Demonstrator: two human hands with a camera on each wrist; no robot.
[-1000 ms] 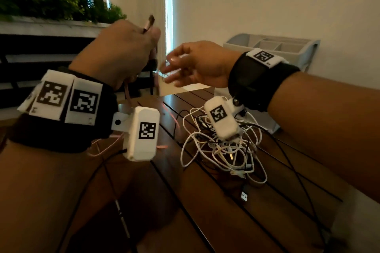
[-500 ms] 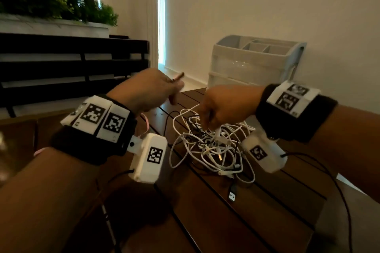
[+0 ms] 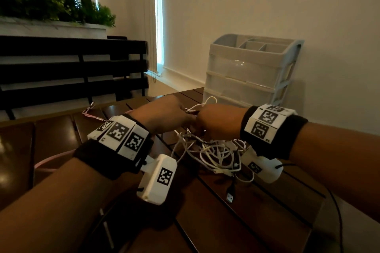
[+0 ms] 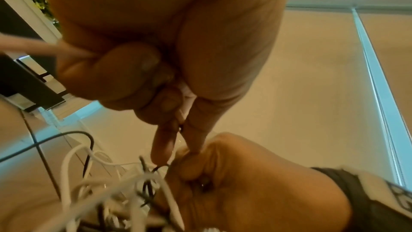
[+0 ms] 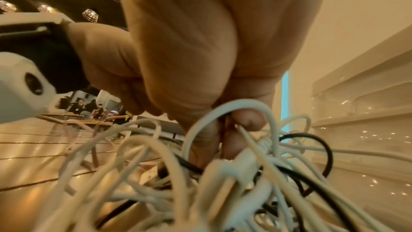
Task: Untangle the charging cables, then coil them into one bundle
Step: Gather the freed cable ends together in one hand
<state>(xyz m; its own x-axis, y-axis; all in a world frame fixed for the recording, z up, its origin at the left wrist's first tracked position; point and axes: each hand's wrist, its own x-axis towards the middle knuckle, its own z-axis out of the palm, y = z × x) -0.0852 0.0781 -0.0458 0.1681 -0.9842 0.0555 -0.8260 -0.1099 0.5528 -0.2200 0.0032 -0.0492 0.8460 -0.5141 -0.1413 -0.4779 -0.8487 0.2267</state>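
- Two hands worked over one tangle of cables (image 3: 216,152) that lay on the dark slatted wooden table (image 3: 236,217), towards its far right part, just in front of the drawer unit (image 3: 249,72).
- The strands in the tangle could not be counted; most were white, at least one was black, and they crossed in loose loops with several plug ends showing.
- One black USB plug (image 3: 230,197) lay on the table at the near edge of the pile.
- One pink cable (image 3: 91,111) ran apart from the heap, across the left part of the table.
- The left hand (image 3: 162,114) was clenched, thumb and forefinger pinching a thin strand; the pink cable passed through its curled fingers (image 4: 107,73) in the left wrist view.
- The right hand (image 3: 218,122) touched the left above the far side of the pile, its fingers curled around white loops of the tangle (image 5: 223,156).
- One pale plastic drawer unit stood at the far right by the wall, with three drawers stacked and open compartments on top; their contents could not be told.
- One planter (image 3: 51,26) held green foliage at the far left.
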